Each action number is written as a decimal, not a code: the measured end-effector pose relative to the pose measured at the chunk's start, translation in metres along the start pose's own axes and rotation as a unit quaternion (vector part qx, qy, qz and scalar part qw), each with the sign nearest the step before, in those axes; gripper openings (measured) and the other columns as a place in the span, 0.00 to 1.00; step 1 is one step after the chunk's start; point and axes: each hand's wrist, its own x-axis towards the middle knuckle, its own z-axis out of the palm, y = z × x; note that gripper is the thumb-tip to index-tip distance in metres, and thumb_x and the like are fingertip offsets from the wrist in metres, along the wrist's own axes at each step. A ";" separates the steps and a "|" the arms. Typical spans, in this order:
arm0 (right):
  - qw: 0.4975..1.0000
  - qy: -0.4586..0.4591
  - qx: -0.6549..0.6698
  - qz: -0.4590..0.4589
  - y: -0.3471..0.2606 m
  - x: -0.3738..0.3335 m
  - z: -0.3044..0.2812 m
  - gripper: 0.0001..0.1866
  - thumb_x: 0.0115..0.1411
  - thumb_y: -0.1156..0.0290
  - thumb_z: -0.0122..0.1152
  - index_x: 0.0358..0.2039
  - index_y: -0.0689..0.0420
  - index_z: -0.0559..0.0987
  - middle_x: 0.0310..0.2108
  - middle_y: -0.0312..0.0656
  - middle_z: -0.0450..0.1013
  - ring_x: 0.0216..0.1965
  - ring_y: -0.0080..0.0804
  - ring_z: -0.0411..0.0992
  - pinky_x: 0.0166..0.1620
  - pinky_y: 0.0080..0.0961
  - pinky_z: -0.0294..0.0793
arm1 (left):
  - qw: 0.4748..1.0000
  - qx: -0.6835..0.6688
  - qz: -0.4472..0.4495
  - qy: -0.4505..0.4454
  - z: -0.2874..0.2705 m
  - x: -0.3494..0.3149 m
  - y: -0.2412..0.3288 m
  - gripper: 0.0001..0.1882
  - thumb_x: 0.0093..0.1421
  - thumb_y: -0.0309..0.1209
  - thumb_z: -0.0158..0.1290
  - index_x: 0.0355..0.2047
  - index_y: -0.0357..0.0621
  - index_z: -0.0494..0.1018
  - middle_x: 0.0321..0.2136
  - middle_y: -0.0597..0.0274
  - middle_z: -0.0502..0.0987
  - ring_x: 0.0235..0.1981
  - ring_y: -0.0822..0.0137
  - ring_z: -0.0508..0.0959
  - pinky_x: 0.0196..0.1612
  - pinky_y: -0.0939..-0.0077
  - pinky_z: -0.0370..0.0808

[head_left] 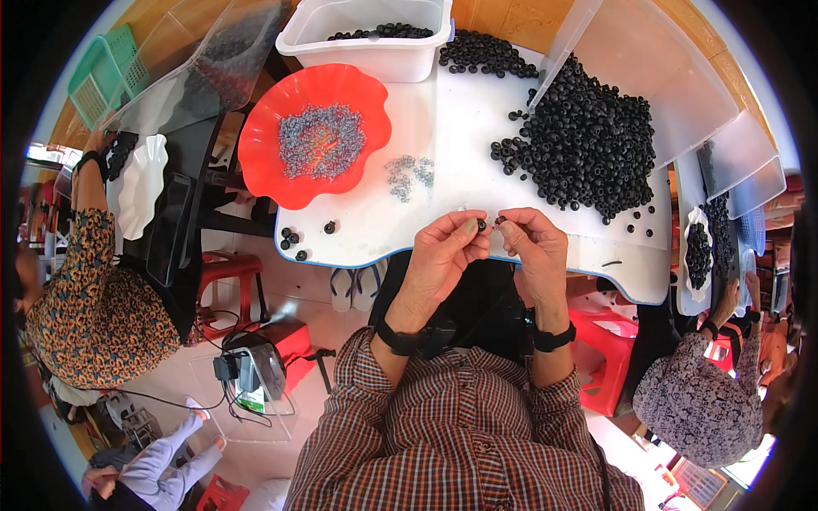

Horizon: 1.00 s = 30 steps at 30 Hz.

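Observation:
At the table's near edge my left hand (446, 256) pinches a small round black part (481, 226) between thumb and fingers. Close beside it, my right hand (534, 249) is closed in a pinch too; what sits in those fingertips is too small to make out. Ahead and to the right spreads a big heap of similar black ring-like parts (588, 140). A red wavy-rimmed dish (258, 157) on the left holds many small shiny silvery pieces (319, 140), and more silvery pieces (409, 176) lie loose on the white table (375, 226).
A white tub (366, 64) with black parts stands at the back, near another black heap (486, 54). A clear plastic bin (660, 81) rests tipped behind the large heap. Several loose black parts (291, 238) lie at the left corner. People work at both sides; red stools (607, 358) stand below.

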 end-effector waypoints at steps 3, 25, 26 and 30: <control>1.000 -0.006 -0.006 -0.014 0.000 -0.003 0.002 0.06 0.60 0.76 0.62 0.38 0.62 0.79 0.32 0.33 0.75 0.29 0.15 0.69 0.33 0.12 0.69 | 1.000 -0.002 0.001 -0.001 0.003 -0.001 0.001 0.12 0.65 0.26 0.50 0.47 0.34 0.74 0.36 0.57 0.79 0.33 0.70 0.78 0.40 0.75 0.78; 0.989 -0.004 -0.088 -0.118 0.007 -0.003 0.013 0.04 0.58 0.82 0.61 0.35 0.64 0.78 0.35 0.36 0.70 0.34 0.20 0.72 0.38 0.16 0.73 | 1.000 -0.001 0.017 -0.014 0.001 -0.001 -0.002 0.11 0.65 0.26 0.51 0.46 0.35 0.75 0.35 0.59 0.79 0.33 0.70 0.79 0.42 0.74 0.79; 0.985 -0.002 -0.116 -0.128 0.007 -0.003 0.013 0.05 0.58 0.82 0.61 0.35 0.64 0.78 0.35 0.37 0.70 0.33 0.20 0.72 0.37 0.16 0.74 | 1.000 -0.001 0.017 -0.014 0.001 -0.001 -0.002 0.11 0.65 0.26 0.51 0.46 0.35 0.75 0.35 0.59 0.79 0.33 0.70 0.79 0.42 0.74 0.79; 0.963 -0.003 -0.199 -0.181 0.001 -0.005 0.015 0.05 0.57 0.83 0.61 0.35 0.63 0.77 0.34 0.38 0.70 0.32 0.22 0.73 0.35 0.17 0.74 | 0.999 0.021 0.025 -0.010 0.001 -0.001 -0.003 0.11 0.66 0.26 0.50 0.47 0.35 0.74 0.37 0.59 0.78 0.34 0.70 0.79 0.42 0.74 0.79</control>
